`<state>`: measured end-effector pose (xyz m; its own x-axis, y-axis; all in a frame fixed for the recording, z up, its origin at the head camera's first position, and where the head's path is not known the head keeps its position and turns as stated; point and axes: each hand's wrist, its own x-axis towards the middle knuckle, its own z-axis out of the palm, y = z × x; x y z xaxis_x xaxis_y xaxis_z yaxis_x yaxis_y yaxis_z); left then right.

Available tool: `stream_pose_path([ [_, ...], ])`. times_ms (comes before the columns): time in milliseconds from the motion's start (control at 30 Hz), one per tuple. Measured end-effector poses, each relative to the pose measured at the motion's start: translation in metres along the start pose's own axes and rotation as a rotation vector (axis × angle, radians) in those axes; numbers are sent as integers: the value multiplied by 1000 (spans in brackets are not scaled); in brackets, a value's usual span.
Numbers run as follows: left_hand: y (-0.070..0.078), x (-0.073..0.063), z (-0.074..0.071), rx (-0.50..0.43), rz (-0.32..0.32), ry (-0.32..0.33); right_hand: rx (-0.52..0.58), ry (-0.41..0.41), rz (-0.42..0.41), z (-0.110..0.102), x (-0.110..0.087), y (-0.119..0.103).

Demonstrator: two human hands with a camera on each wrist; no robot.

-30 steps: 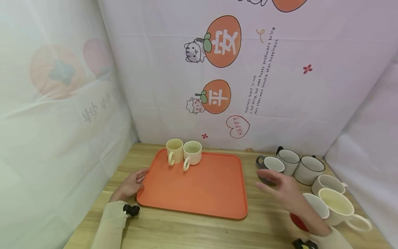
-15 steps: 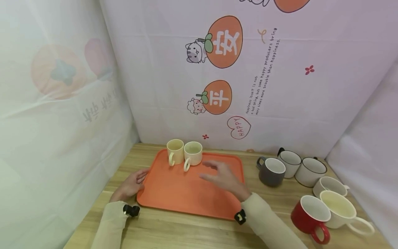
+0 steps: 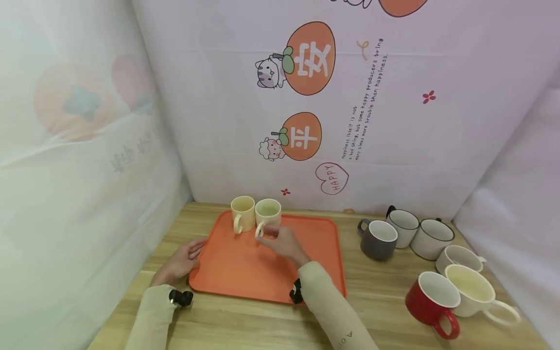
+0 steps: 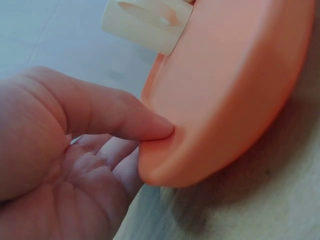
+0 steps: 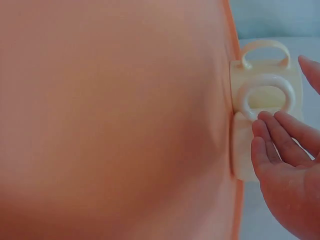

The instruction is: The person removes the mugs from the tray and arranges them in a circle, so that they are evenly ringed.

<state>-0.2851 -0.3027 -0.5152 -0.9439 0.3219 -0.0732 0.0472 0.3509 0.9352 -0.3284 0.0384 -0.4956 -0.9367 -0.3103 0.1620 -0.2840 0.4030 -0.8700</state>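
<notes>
My left hand (image 3: 178, 261) grips the near left corner of the orange tray (image 3: 262, 272). In the left wrist view its thumb (image 4: 145, 122) presses on the rim and the other fingers lie underneath. Two mugs stand upright at the tray's far left: a pale yellow mug (image 3: 243, 212) and a cream mug (image 3: 268, 210), handles towards me. My right hand (image 3: 284, 243) hovers over the tray beside the cream mug's handle, fingers extended and thumb apart. In the right wrist view its fingertips (image 5: 265, 117) overlap the handle ring (image 5: 245, 100); I cannot tell whether they touch it.
Several mugs stand on the wooden table at the right: a dark grey mug (image 3: 378, 240), two black-rimmed white mugs (image 3: 430, 240), a low white cup (image 3: 455, 260), a large cream cup (image 3: 470, 296) and a red mug (image 3: 424, 301). A printed cloth (image 3: 393, 146) closes off the back.
My right hand has moved left from the dark grey mug, across the tray, to the cream mug's handle. The left hand stays on the tray corner.
</notes>
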Motion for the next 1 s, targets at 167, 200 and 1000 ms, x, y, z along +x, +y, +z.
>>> stream_pose_path([
  [167, 0, 2, -1, -2, 1, -11, 150, 8, 117, 15, 2, 5],
  [200, 0, 2, -1, -2, -2, -10, 160, 12, 127, 17, 2, 4],
  [1000, 4, -4, 1, 15, -28, 4, 638, 9, 423, -21, -32, -17],
])
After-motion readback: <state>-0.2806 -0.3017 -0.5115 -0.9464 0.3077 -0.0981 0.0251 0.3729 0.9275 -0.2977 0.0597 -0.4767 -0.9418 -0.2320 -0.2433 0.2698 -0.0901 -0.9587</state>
